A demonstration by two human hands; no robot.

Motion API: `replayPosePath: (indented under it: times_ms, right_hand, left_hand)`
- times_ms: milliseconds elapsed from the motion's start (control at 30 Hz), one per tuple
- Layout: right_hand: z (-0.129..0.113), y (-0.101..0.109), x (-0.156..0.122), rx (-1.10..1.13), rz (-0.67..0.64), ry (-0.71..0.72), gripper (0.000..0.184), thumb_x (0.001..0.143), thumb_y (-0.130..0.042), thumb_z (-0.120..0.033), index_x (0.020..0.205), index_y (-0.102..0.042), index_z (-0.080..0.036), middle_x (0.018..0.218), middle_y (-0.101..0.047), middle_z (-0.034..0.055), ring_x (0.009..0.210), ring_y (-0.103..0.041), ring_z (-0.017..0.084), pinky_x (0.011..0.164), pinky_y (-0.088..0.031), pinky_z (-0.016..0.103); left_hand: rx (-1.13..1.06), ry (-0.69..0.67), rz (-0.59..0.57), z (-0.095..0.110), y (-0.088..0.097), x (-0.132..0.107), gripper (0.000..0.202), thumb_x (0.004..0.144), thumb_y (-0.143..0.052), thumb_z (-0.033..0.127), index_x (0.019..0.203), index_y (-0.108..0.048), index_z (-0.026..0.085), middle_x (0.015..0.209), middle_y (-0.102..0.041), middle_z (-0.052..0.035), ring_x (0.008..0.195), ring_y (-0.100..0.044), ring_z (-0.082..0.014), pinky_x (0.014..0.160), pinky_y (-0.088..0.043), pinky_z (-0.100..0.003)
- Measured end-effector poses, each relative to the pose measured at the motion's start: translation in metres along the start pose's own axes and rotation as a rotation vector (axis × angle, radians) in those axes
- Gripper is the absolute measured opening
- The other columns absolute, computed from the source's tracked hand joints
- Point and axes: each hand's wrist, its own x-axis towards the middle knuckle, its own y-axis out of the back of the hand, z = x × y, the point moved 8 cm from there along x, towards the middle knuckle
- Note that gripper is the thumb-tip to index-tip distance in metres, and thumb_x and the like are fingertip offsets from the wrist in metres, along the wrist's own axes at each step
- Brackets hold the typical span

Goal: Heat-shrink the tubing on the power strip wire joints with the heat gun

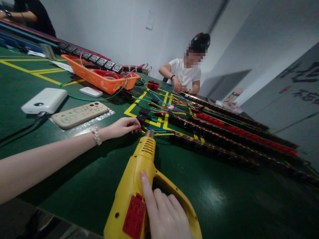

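My right hand (166, 212) is wrapped around the handle of a yellow heat gun (132, 172), with the index finger laid along its body. The gun's metal nozzle (149, 133) points away from me at several thin wires (161, 133), blue and yellow among them. Just left of the nozzle, my left hand (127, 127) is closed, its fingertips pinching the ends of these wires. The wires run right into a long dark strip with copper-coloured edges (199, 144). Black square connectors (143, 114) lie just beyond my left fingers.
Left of my hand lie a phone in a beige case (79, 114), a white power bank (45, 100) and a small white case (91, 92). Behind them stands an orange basket (99, 79). More strips extend to the right. A person in white (185, 73) works across the green table (224, 199).
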Motion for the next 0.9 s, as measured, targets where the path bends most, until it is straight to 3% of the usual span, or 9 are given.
replayPosePath:
  times_ms: [167,333,533,633,767,900]
  right_hand:
    - [-0.010,-0.005,0.009,0.062,-0.054,0.013,0.096,0.059,-0.051,-0.028,0.143,-0.006,-0.016,0.070,-0.044,0.0003,0.060,-0.047,0.012,0.062,-0.039,0.026]
    - [-0.017,-0.005,0.015,0.139,0.009,-0.026,0.109,0.047,-0.057,-0.036,0.143,-0.007,-0.018,0.068,-0.045,-0.0001,0.057,-0.047,0.015,0.057,-0.039,0.029]
    - [-0.021,-0.008,0.017,0.185,0.002,-0.060,0.117,0.042,-0.065,-0.039,0.142,-0.008,-0.021,0.068,-0.048,-0.0008,0.058,-0.050,0.014,0.060,-0.041,0.029]
    - [-0.021,-0.008,0.018,0.202,0.015,-0.056,0.116,0.042,-0.064,-0.042,0.142,-0.008,-0.021,0.068,-0.049,-0.0005,0.057,-0.050,0.014,0.060,-0.042,0.029]
    - [-0.018,-0.008,0.019,0.171,0.003,-0.094,0.117,0.042,-0.063,-0.036,0.142,-0.004,-0.023,0.068,-0.049,-0.0011,0.058,-0.050,0.015,0.060,-0.042,0.030]
    - [-0.020,-0.007,0.020,0.209,-0.032,-0.051,0.119,0.042,-0.062,-0.043,0.142,-0.001,-0.020,0.068,-0.050,-0.0008,0.058,-0.051,0.015,0.059,-0.042,0.030]
  left_hand:
    - [0.015,-0.013,0.001,0.002,0.000,0.000,0.034,0.083,-0.046,0.039,0.093,-0.054,0.008,0.082,-0.056,-0.0047,0.067,-0.051,-0.0048,0.061,-0.045,-0.015]
    - [0.047,-0.017,0.007,0.000,0.001,0.000,0.035,0.083,-0.045,0.040,0.094,-0.054,0.008,0.085,-0.056,-0.0044,0.069,-0.052,-0.0055,0.063,-0.045,-0.016]
    - [0.071,0.002,0.028,-0.002,0.003,-0.001,0.037,0.081,-0.046,0.043,0.093,-0.055,0.009,0.087,-0.057,-0.0043,0.070,-0.051,-0.0064,0.064,-0.044,-0.017]
    - [0.062,0.008,0.027,-0.001,0.003,-0.001,0.037,0.081,-0.046,0.043,0.094,-0.055,0.009,0.087,-0.056,-0.0043,0.069,-0.051,-0.0062,0.064,-0.044,-0.017]
    - [0.058,0.006,0.030,0.000,0.003,-0.001,0.036,0.081,-0.047,0.041,0.093,-0.055,0.009,0.083,-0.056,-0.0036,0.069,-0.051,-0.0061,0.063,-0.043,-0.016]
    - [0.052,0.014,0.029,-0.001,0.003,-0.001,0.035,0.081,-0.047,0.041,0.094,-0.055,0.009,0.081,-0.056,-0.0038,0.068,-0.051,-0.0063,0.061,-0.042,-0.016]
